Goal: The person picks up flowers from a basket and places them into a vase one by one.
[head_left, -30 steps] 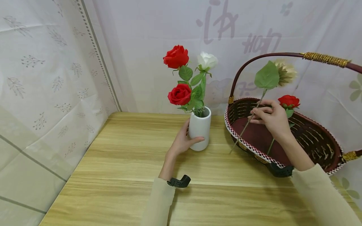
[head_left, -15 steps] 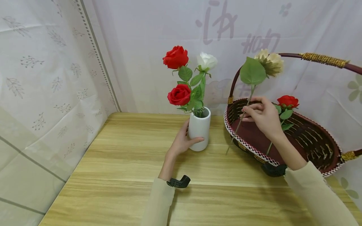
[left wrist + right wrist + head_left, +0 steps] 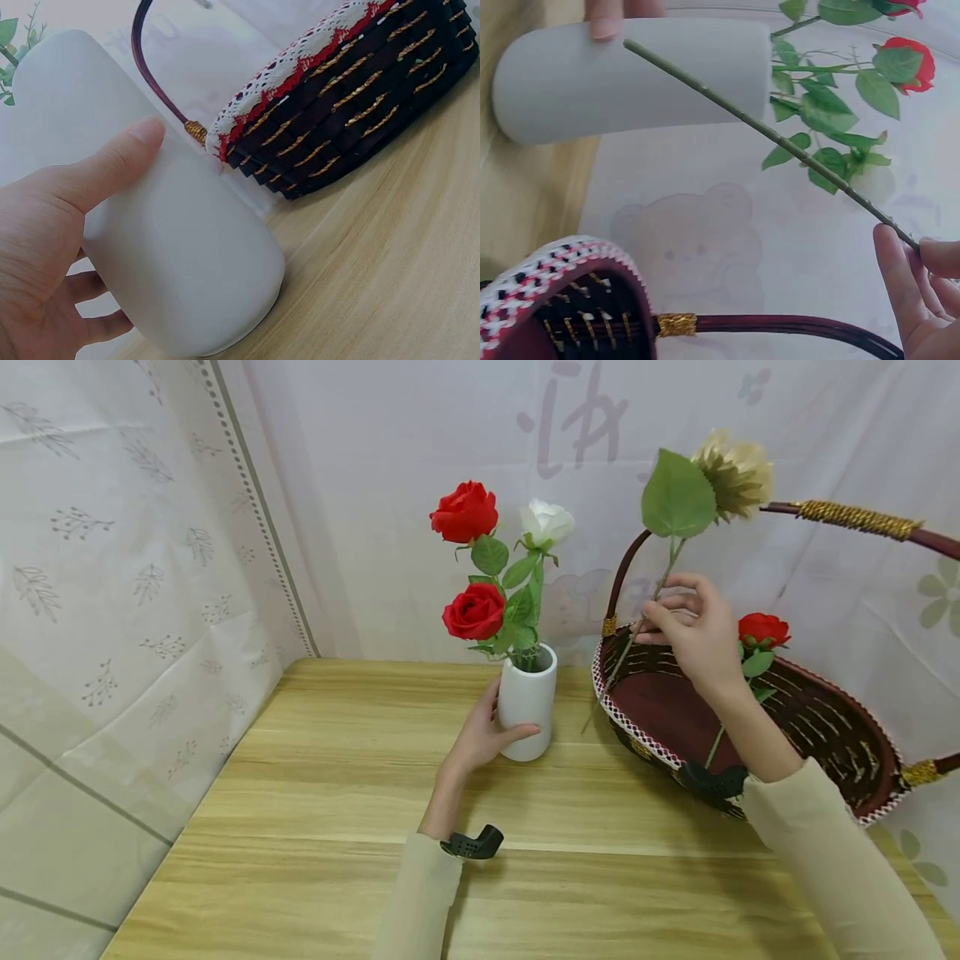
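Note:
A white vase [image 3: 527, 710] stands upright on the table, and my left hand [image 3: 486, 731] holds it from the left side. In the left wrist view my thumb [image 3: 124, 161] lies across the vase's wall. Two red roses [image 3: 474, 611] and a white rose [image 3: 547, 522] rise from its mouth. My right hand [image 3: 697, 631] pinches the stem of a cream flower [image 3: 733, 477] with one big green leaf, tilted above the basket's left rim. The stem [image 3: 742, 116] slants down toward the vase, its lower tip overlapping the vase in the right wrist view.
A dark woven basket [image 3: 832, 727] with lace trim and a tall handle [image 3: 855, 518] stands on the right. One red rose [image 3: 763, 631] leans inside it, behind my right forearm. The wooden table [image 3: 337, 793] meets a printed cloth [image 3: 375, 527] at the back.
My right hand has lifted the cream flower higher and carried it left, its stem tip now nearer the vase. The left hand and the vase stay in place.

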The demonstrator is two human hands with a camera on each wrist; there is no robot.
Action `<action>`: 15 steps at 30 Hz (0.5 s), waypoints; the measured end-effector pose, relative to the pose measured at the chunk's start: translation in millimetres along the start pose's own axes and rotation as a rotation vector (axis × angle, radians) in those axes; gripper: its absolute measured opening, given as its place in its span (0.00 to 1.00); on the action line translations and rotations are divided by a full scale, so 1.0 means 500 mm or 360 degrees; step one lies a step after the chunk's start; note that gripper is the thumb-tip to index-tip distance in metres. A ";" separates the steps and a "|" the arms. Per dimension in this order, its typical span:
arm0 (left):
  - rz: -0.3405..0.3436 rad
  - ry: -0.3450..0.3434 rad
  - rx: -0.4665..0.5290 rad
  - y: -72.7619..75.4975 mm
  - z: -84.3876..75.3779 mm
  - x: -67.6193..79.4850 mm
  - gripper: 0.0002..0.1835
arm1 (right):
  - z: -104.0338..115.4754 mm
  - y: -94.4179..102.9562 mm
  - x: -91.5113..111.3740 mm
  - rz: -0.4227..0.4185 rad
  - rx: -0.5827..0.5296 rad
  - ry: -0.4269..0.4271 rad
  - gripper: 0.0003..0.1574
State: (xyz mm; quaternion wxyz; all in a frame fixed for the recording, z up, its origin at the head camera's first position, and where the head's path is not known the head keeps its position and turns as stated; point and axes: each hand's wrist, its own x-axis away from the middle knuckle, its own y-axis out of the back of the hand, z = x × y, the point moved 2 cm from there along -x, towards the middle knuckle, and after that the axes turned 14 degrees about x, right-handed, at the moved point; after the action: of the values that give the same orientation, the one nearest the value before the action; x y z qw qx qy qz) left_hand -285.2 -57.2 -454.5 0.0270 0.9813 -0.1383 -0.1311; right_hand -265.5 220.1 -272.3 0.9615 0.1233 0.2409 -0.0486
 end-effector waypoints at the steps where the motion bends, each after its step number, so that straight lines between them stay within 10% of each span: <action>1: 0.0002 -0.0005 0.0000 0.000 0.000 0.000 0.54 | 0.005 -0.001 -0.004 -0.0015 -0.0009 0.0010 0.22; 15: 0.0018 -0.0023 0.0013 0.000 0.000 -0.001 0.53 | 0.058 -0.009 -0.041 -0.0251 -0.0172 0.0143 0.23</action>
State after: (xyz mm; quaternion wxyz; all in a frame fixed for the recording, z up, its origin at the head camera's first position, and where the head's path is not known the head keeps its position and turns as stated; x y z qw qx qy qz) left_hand -285.9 -57.3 -454.1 0.0228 0.9796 -0.1445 -0.1375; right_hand -271.0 209.1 -238.9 0.9481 0.0539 0.2951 -0.1055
